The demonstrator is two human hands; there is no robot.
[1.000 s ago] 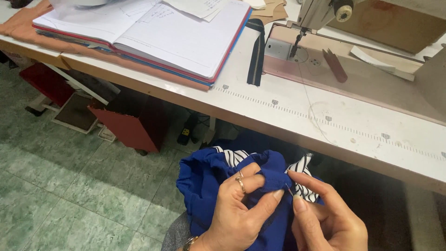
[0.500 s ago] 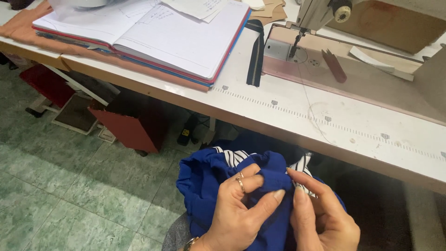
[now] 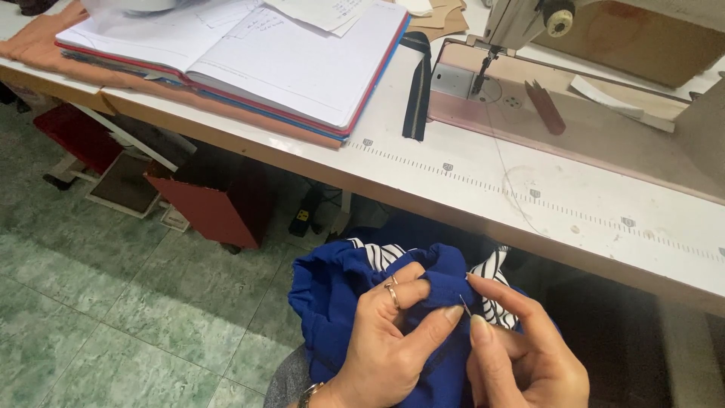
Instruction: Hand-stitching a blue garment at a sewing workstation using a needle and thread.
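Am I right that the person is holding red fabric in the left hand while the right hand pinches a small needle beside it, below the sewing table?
Not quite: the fabric is blue, not red, as the head view shows. The left hand does grip it, and the right hand pinches a needle, below the sewing table.

I see a royal-blue garment [image 3: 340, 302] with a navy-and-white striped part [image 3: 495, 291] showing through its folds. The surface [image 3: 468, 181] is off-white with a printed grey ruler line, and the open book [image 3: 249, 53] has white pages edged red and blue. The floor [image 3: 113, 302] is mottled green tile, with a dark red bin [image 3: 208, 208] on it.
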